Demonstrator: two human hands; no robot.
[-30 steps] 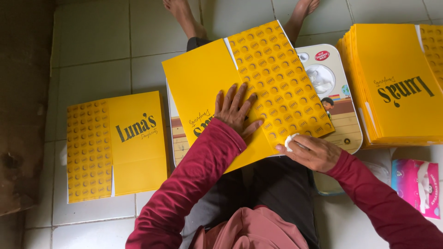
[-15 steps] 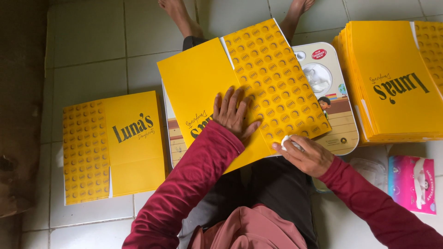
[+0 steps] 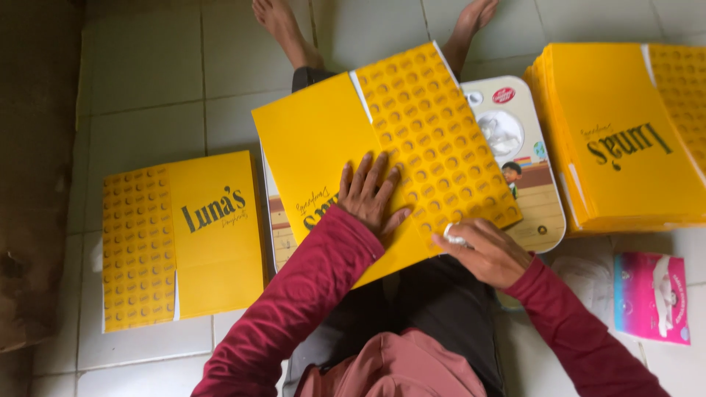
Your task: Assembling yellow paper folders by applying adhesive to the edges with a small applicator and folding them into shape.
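Observation:
A flat yellow cardboard sheet (image 3: 323, 140), half plain and half patterned with small round marks, lies tilted across a white board (image 3: 533, 184) on my lap. My left hand (image 3: 370, 192) rests flat on the sheet near its middle fold, fingers spread. My right hand (image 3: 482, 251) sits at the sheet's lower right edge, fingers closed around a small white object (image 3: 452, 235) that I cannot make out.
A folded yellow sheet (image 3: 184, 239) lies on the tiled floor at left. A stack of the same yellow sheets (image 3: 625, 140) sits at right. A pink packet (image 3: 651, 294) lies at lower right. My bare feet (image 3: 283, 29) point away at the top.
The right hand has shifted slightly left along the sheet's lower edge. The left hand stays pressed on the sheet.

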